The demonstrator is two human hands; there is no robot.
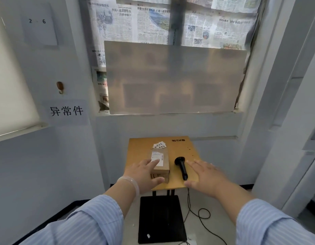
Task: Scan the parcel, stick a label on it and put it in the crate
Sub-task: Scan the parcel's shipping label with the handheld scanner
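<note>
Centrally, brown parcel (pixel 160 164) on wooden table (pixel 140 152), white shipping label on top, print illegible, left hand (pixel 144 175) fingers spread over parcel's near-left corner, black scanner (pixel 181 167) right of parcel, right hand (pixel 207 175) open, empty, beside scanner, label slips (pixel 159 145) behind parcel, wall sign (pixel 66 111) "异常件" far left of parcel.

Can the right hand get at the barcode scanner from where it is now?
Probably yes. The right hand hovers open just right of the barcode scanner, which lies flat on the small table, nothing between them. The parcel sits on its far side.

Newspapers (pixel 153 22) behind wooden table (pixel 139 147)
</note>
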